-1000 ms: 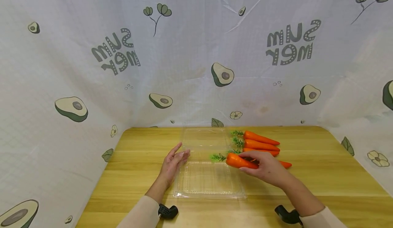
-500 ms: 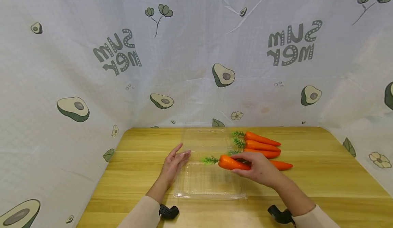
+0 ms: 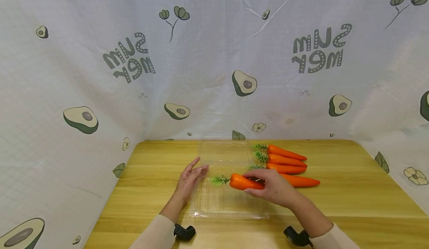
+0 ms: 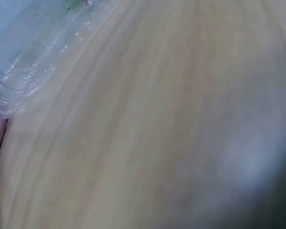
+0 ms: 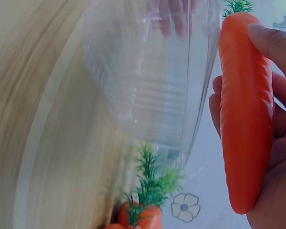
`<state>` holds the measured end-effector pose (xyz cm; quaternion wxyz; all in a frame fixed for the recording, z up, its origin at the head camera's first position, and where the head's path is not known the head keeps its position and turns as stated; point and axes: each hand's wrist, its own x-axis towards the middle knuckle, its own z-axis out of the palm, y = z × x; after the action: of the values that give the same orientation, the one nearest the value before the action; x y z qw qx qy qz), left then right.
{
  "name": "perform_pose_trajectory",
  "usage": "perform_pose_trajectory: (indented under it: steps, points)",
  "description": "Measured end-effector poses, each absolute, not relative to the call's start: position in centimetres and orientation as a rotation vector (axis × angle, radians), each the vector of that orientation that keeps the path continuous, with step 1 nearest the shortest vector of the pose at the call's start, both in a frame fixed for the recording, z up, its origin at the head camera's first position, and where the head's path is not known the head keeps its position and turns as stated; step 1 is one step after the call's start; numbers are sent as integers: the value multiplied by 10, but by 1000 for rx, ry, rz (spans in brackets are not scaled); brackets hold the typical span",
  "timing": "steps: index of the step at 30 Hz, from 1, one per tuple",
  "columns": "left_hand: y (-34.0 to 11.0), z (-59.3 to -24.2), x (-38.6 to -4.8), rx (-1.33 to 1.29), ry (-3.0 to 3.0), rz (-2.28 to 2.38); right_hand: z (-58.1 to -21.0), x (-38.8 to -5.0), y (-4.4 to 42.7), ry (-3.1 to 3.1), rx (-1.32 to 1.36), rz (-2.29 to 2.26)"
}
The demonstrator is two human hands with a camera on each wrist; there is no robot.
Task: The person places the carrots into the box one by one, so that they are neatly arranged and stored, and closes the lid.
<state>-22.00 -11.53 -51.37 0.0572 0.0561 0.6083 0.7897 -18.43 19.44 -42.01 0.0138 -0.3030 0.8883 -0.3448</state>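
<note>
Your right hand (image 3: 276, 189) pinches an orange carrot (image 3: 244, 182), its thumb (image 5: 271, 43) on one side of the thick end and the other fingers curled behind. The carrot's leafy top points left, away from those fingertips, and its tip lies back toward your palm. You hold it over the near half of a clear plastic container (image 3: 231, 215), which sits below and to the left of your right fingers. Across that container, your left hand (image 3: 189, 180) rests at its left edge, fingers loosely extended and somewhat apart; whether they press the plastic you cannot tell. Ahead of both sets of fingers, the container's clear lid (image 3: 224, 150) lies folded back. Just behind your right hand is a partly hidden carrot (image 3: 299, 181), and beyond your knuckles three more carrots (image 3: 286, 160) lie in a row. Under everything spreads the wooden table (image 3: 134, 204).
</note>
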Motion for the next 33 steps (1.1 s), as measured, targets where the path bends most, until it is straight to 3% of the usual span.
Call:
perform_pose_trajectory:
  steps: [33]
  points:
    - [-115,-511,-219,177,1847,2400,-448,-184,142,2689,-1150,-945]
